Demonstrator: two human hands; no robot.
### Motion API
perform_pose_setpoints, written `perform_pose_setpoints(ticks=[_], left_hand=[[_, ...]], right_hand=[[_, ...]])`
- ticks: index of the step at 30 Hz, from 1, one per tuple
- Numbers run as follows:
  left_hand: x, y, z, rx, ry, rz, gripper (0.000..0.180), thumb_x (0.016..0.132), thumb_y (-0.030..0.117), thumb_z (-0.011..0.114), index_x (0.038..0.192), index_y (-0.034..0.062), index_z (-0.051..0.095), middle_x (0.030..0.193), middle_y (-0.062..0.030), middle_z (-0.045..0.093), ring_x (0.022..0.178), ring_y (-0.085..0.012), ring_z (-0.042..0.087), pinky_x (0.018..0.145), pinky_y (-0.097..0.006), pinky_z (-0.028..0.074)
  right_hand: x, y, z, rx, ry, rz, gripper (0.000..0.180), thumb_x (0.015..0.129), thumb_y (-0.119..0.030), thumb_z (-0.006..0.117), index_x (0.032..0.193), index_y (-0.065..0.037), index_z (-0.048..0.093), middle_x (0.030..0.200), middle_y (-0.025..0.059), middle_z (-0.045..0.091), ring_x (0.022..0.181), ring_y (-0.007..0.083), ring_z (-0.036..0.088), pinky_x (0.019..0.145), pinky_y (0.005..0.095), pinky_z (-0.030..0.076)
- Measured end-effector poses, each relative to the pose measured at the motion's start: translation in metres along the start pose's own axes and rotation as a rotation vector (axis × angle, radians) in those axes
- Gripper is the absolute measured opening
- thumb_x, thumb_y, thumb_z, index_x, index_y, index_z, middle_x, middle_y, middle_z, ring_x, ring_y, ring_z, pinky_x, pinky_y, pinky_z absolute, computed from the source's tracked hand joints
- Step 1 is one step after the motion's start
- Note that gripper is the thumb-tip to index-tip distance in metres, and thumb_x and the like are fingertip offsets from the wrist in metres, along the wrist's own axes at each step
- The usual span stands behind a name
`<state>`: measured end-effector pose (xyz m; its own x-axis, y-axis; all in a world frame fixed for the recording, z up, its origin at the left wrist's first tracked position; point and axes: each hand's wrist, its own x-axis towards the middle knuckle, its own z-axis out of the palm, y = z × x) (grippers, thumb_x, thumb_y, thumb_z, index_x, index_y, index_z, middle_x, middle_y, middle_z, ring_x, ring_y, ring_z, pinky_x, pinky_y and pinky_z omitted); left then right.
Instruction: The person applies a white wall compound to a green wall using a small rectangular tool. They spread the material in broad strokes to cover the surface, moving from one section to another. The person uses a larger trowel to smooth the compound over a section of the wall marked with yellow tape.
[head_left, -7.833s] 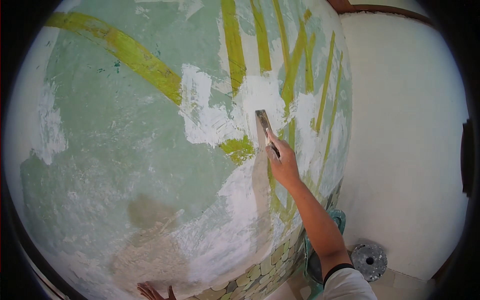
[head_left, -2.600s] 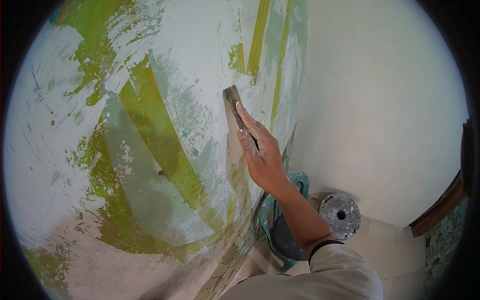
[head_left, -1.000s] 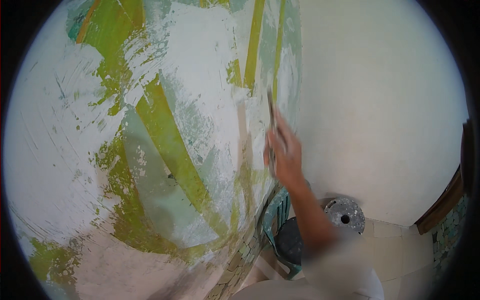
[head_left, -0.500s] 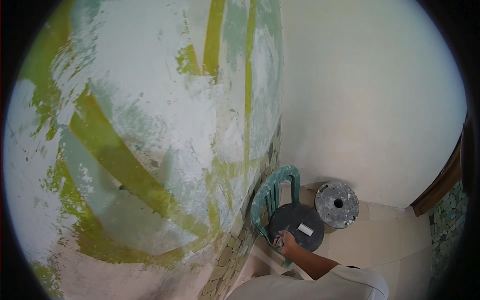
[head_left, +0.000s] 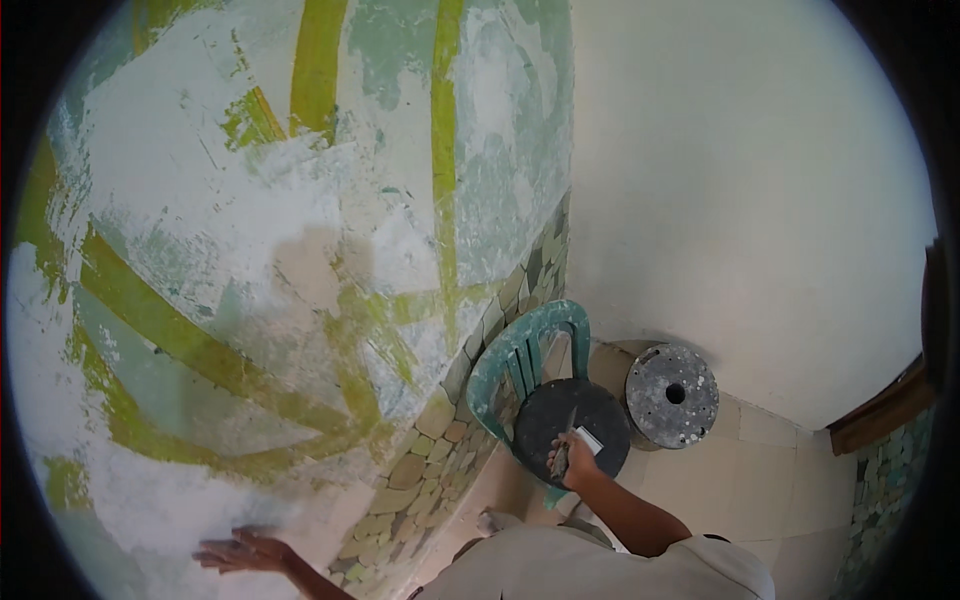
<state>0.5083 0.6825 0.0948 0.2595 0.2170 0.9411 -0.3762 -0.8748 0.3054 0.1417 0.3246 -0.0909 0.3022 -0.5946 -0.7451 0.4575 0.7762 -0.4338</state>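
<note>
Holding a putty knife (head_left: 563,447) in my right hand (head_left: 572,462) — fingers closed on its handle, blade over the dark round tray (head_left: 570,428) on the green plastic chair (head_left: 520,365) — my left hand (head_left: 243,550) lies spread flat against the patched wall (head_left: 250,250).

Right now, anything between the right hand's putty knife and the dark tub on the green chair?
Nothing visible. The right hand holds the putty knife right over the dark tub on the green plastic chair; only a white patch lies by the blade. The left hand rests flat on the wall.
</note>
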Motion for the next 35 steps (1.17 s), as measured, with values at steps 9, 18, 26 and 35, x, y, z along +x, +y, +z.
perform_pose_setpoints(ticks=[9, 18, 26, 35], left_hand=[[-0.060, 0.103, -0.033, -0.210, -0.433, -0.047, 0.070, 0.094, 0.029, 0.059, 0.151, 0.0093, 0.024, 0.158, -0.0223, 0.002, 0.146, -0.0384, 0.003, 0.114, -0.051, 0.019], [-0.108, 0.191, -0.065, -0.465, -0.882, -0.063, 0.076, 0.090, 0.016, 0.064, 0.151, 0.0045, 0.020, 0.157, -0.0245, 0.007, 0.146, -0.0380, 0.007, 0.115, -0.049, 0.014], [-0.073, 0.205, -0.087, -0.382, -0.710, -0.060, 0.074, 0.088, 0.016, 0.064, 0.150, 0.0072, 0.024, 0.157, -0.0210, 0.014, 0.145, -0.0409, 0.009, 0.115, -0.051, 0.014], [-0.050, 0.143, -0.072, -0.270, -0.398, -0.122, 0.068, 0.091, 0.020, 0.062, 0.149, 0.0072, 0.028, 0.156, -0.0172, 0.020, 0.145, -0.0360, 0.011, 0.115, -0.050, 0.016]], right_hand=[[0.005, -0.078, -0.103, 0.081, 0.026, -0.051, 0.013, 0.091, -0.023, 0.053, 0.091, -0.011, 0.047, 0.082, 0.0050, 0.049, 0.062, 0.0189, 0.050, 0.055, 0.0339, 0.046], [0.028, -0.114, -0.195, 0.176, 0.045, 0.025, 0.020, 0.091, -0.029, 0.052, 0.088, -0.010, 0.050, 0.076, 0.0046, 0.050, 0.060, 0.0186, 0.050, 0.054, 0.0315, 0.045], [0.025, -0.116, -0.202, 0.213, 0.023, 0.004, 0.038, 0.097, -0.049, 0.045, 0.092, -0.011, 0.048, 0.078, 0.0047, 0.049, 0.062, 0.0189, 0.050, 0.056, 0.0328, 0.045], [0.009, -0.094, -0.121, 0.004, -0.249, -0.075, 0.032, 0.094, -0.038, 0.058, 0.117, -0.016, 0.051, 0.083, 0.0033, 0.052, 0.070, 0.0227, 0.055, 0.065, 0.0401, 0.048]])
